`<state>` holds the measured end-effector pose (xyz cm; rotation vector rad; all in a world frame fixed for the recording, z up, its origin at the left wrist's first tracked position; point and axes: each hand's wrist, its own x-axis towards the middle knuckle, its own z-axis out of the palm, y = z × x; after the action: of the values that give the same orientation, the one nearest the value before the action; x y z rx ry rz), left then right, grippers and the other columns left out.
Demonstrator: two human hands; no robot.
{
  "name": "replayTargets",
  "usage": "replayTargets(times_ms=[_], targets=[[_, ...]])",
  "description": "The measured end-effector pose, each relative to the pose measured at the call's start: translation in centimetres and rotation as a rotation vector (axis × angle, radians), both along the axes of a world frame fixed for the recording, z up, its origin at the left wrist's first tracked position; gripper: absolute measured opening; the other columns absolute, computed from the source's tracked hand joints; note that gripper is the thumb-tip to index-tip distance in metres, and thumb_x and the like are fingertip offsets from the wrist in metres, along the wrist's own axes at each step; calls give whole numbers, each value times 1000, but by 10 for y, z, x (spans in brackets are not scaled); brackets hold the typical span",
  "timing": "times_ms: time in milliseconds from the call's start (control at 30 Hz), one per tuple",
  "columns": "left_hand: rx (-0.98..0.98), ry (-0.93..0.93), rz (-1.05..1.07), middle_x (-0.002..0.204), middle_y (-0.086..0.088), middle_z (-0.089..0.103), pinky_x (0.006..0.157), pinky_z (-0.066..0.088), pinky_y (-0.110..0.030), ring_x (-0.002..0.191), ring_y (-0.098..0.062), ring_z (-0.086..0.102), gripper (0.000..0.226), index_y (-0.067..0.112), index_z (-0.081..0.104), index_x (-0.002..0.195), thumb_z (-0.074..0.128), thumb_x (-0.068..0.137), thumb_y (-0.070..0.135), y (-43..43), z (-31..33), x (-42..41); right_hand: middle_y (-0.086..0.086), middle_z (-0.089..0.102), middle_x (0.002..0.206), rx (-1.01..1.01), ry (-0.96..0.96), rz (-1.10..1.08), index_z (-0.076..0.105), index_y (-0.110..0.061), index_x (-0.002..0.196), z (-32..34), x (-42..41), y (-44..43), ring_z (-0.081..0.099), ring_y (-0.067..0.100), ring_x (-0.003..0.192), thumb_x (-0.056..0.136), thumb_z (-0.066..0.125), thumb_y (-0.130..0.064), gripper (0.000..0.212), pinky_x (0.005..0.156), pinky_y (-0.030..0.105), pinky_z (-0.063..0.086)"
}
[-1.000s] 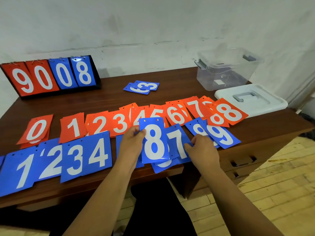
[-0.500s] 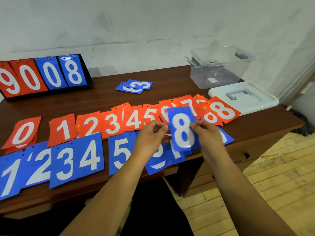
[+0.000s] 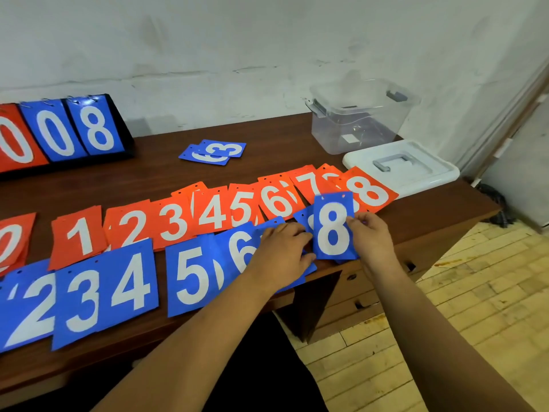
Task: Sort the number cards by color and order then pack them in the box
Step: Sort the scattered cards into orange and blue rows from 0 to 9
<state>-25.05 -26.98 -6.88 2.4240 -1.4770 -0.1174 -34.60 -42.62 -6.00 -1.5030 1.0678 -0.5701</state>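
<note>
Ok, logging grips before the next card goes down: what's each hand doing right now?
Left hand: fingers curled on the blue cards beside the blue 8 card; grip cannot be told.
Right hand: pinching that card's right edge.

A dark wooden desk (image 3: 267, 135) (drawers (image 3: 371, 292) at its right end) stands against a scuffed white wall (image 3: 237, 40).
</note>
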Motion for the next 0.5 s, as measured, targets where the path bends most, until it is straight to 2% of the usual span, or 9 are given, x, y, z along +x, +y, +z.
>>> replayTargets(times_ms=[167,267,367,500], targets=[[-23,-14,16,146,3,43,114,26,-36,135,-17,38,52,20,43,142,54,97,43,1,-6,2,3,66,111,-112,90,12,55,-13,107,-3,-6,-21,66,18,98,96,60,-32,22,63,27,56],[-37,-23,-47,154,6,36,117,20,-35,142,-14,31,53,23,39,148,49,100,41,-1,-7,1,1,68,111,-37,52,24,57,-15,111,1,-7,-28,69,18,96,93,64,-34,27,67,32,60],[-4,-9,-104,159,8,31,119,16,-37,146,-12,24,54,27,33,152,43,102,42,-9,-9,-2,-1,70,103,64,-42,7,59,-14,106,3,-8,-24,71,17,90,92,65,-33,24,71,36,61],[43,-74,-150,153,7,38,118,19,-39,142,-14,30,50,27,38,150,39,103,43,-17,-11,-2,-1,70,99,88,-56,-9,58,-14,104,2,-11,-24,71,17,87,93,65,-32,22,67,32,60]])
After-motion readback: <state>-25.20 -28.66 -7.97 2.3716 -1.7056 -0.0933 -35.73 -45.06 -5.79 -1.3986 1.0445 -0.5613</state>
